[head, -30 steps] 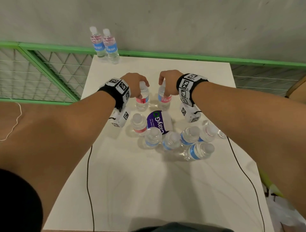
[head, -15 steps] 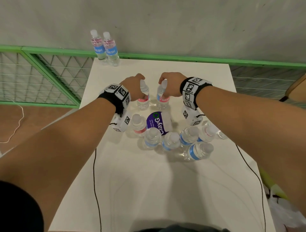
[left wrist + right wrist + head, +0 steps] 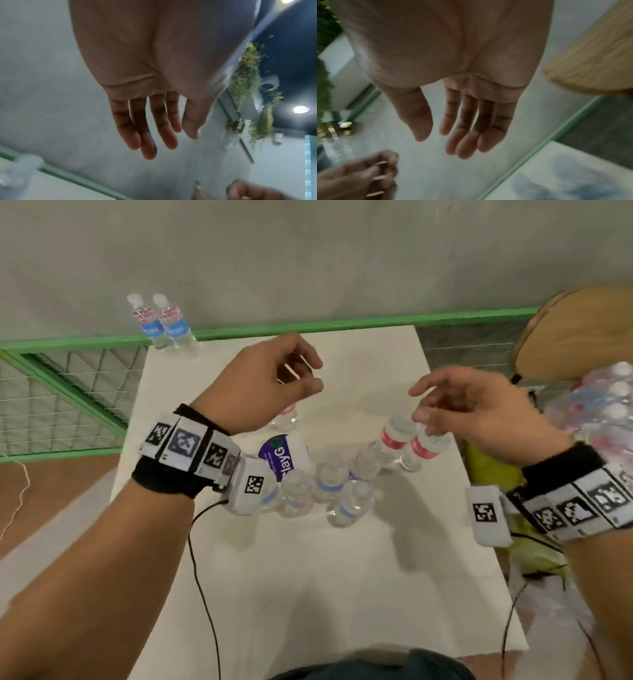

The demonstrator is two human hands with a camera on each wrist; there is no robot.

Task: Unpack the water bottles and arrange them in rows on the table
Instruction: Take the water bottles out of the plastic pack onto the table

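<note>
The white surface (image 3: 342, 594) is the biggest thing here, a long top that runs away from the person toward a green rail (image 3: 308, 326) and a grey wall. To the right, off the surface, lies a wrapped pack of bottles (image 3: 596, 412), so I judge that more unpacking remains.

In the middle of the surface stands a loose cluster of water bottles (image 3: 339, 491), some with blue labels and some with red, close together and partly touching. They form a curve and not a straight line, probably because they were only set down quickly from the pack. Among them lies a purple and white label (image 3: 284, 457). At the far left corner two bottles (image 3: 161, 323) stand upright side by side, touching or almost; this looks like the start of a row.

The left hand (image 3: 260, 385) hovers above the surface with its fingers (image 3: 149, 135) relaxed and grasping nothing; the left wrist view shows them straight and free. The right hand (image 3: 479, 412) hangs just above two red-labelled bottles (image 3: 411, 443) at the right end of the cluster. Its fingers (image 3: 467, 135) are also released and hold nothing. I think both hands are between grasps, and the next move is likely to take bottles from the cluster to the far row.
</note>
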